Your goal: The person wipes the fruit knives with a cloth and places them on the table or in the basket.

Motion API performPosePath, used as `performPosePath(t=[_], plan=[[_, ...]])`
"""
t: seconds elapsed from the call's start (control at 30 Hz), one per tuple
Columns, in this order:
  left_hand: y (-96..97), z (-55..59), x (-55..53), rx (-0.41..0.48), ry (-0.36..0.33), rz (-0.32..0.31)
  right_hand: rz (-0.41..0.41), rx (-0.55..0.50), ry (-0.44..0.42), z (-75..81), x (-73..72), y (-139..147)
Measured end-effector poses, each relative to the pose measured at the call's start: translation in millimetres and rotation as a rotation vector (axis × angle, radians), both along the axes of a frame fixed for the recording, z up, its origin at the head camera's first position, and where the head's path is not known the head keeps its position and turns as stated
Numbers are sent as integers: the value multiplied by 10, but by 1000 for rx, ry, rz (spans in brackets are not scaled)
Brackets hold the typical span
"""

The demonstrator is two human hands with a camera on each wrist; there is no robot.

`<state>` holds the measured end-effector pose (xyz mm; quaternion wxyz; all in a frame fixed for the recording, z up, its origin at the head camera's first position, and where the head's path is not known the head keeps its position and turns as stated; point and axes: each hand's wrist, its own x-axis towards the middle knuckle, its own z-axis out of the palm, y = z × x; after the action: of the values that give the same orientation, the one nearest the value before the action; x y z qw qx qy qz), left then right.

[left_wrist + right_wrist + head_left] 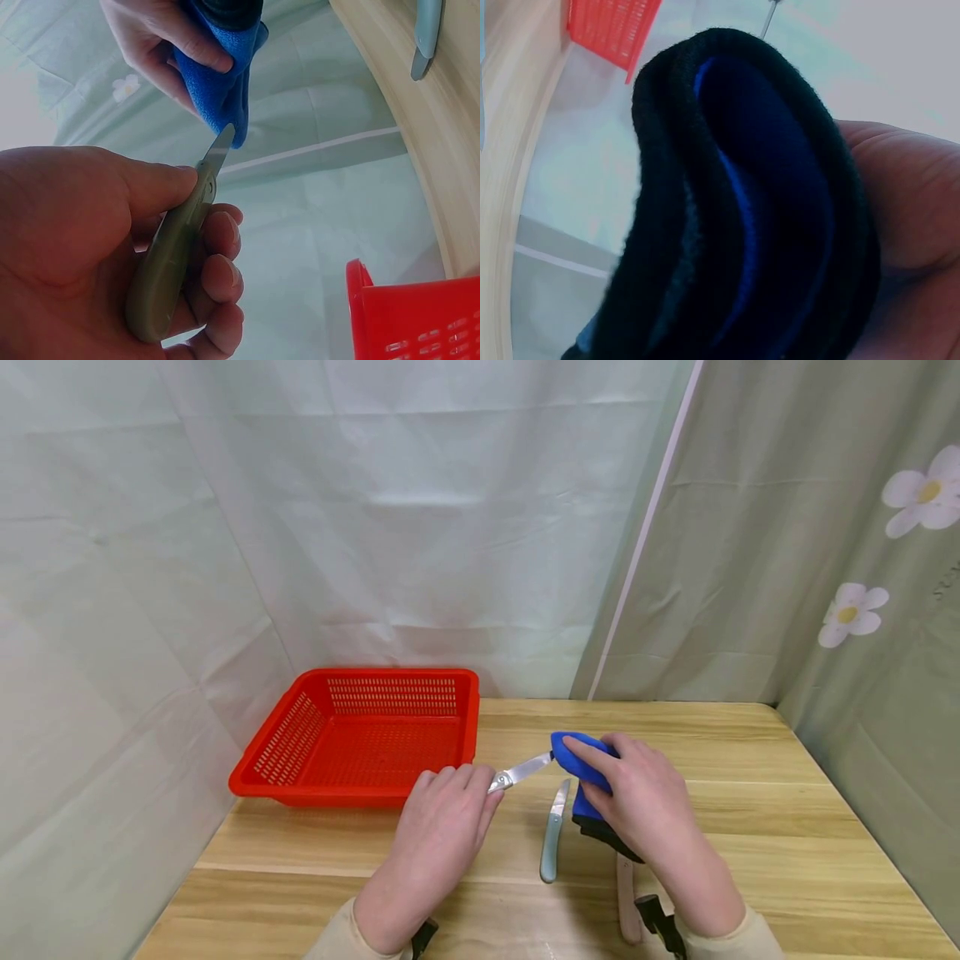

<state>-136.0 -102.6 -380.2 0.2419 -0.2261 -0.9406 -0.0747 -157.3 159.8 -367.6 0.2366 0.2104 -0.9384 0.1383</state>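
Note:
My left hand (444,827) grips a knife (169,262) by its olive-green handle, thumb along the top. Its short silver blade (531,766) points right, and the tip meets a folded blue cloth (581,758) with a black edge. That cloth is pinched in my right hand (648,797), index finger stretched along its top; in the right wrist view its dark folds (727,202) fill the middle. On the table beneath, between the hands, lies a knife with a light blue handle (550,847). A pinkish handle (627,897) lies under my right wrist, its upper end hidden by the cloth.
A red plastic basket (352,800) with slotted walls stands at the back left of the wooden table (765,827). Pale curtains (450,527) hang behind the table and along both sides. Dark straps show at both wrists.

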Motion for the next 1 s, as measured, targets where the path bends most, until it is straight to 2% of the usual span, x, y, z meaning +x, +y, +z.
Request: performPosePath(t=[0.6, 0.73, 0.83, 1.0], plan=[[7, 5, 7, 7, -38, 17, -47, 5, -56, 51, 25, 87], [-4, 0, -10, 38, -22, 7, -37, 1, -48, 50, 25, 94], [-13, -7, -27, 64, 15, -3, -29, -1, -40, 47, 18, 95], [-33, -5, -49, 71, 53, 2, -17, 1, -44, 27, 11, 93]])
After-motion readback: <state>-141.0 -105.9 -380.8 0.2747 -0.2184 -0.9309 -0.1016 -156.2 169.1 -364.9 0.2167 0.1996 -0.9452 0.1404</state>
